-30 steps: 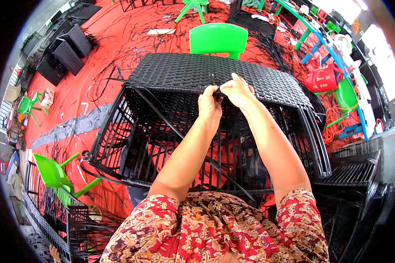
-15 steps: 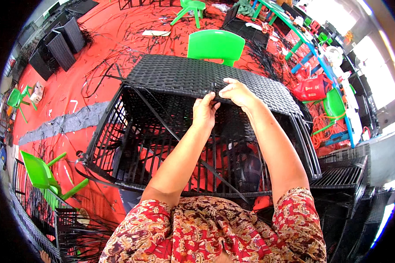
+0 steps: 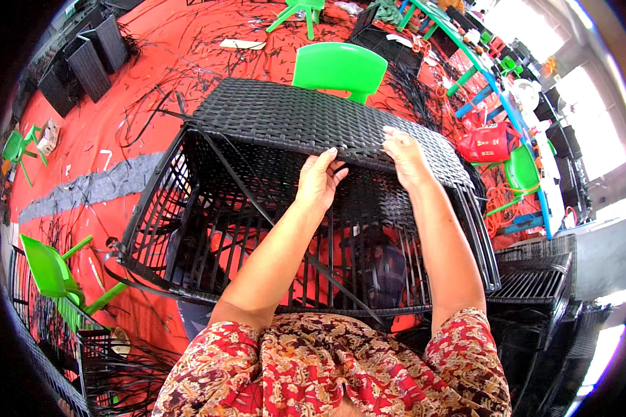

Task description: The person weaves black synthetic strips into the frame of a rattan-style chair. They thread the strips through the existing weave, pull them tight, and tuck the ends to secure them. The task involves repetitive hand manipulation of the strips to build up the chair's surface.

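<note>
Beneath the left grip (image 3: 318, 182), which pinches the rim (image 3: 285, 146), and the right grip (image 3: 405, 157), curled with any hold indeterminable, is the black wicker frame (image 3: 285, 170), upper panel (image 3: 271, 108) apparently fully woven, the lower-left open lattice (image 3: 153, 222) seemingly unfilled.
</note>
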Motion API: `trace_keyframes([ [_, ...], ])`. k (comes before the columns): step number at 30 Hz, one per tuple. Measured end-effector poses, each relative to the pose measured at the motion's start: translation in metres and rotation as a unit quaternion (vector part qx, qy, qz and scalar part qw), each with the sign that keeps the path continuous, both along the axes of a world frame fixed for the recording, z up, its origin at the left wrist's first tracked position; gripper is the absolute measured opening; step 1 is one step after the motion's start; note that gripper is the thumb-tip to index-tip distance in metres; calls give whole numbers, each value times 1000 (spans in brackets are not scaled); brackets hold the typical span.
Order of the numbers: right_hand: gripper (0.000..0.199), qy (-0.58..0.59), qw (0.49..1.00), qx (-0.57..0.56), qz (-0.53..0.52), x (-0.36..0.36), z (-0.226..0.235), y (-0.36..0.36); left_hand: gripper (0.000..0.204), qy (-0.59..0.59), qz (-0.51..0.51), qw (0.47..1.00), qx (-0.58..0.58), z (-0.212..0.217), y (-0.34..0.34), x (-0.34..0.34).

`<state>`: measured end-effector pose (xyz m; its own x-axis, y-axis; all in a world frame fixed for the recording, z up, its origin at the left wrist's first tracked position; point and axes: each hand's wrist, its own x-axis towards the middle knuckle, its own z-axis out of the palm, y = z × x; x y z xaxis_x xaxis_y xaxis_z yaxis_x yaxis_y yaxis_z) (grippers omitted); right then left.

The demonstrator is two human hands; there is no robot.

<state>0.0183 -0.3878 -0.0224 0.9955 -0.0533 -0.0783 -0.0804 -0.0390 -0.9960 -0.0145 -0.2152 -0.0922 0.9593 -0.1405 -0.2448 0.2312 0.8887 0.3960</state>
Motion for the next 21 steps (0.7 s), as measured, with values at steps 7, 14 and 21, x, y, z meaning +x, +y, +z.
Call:
trace_keyframes([
  [7,31,-117,873,-463,102,-19,34,-11,10,-29,-12,999,-42,-11,6,-5],
  [14,18,-223,778,-560,176,-15,28,20,12,-39,-14,999,-10,-7,10,-11],
  [21,9,-106,829,-493,244,4,38,2,9,-23,-15,999,-19,-9,10,-8],
])
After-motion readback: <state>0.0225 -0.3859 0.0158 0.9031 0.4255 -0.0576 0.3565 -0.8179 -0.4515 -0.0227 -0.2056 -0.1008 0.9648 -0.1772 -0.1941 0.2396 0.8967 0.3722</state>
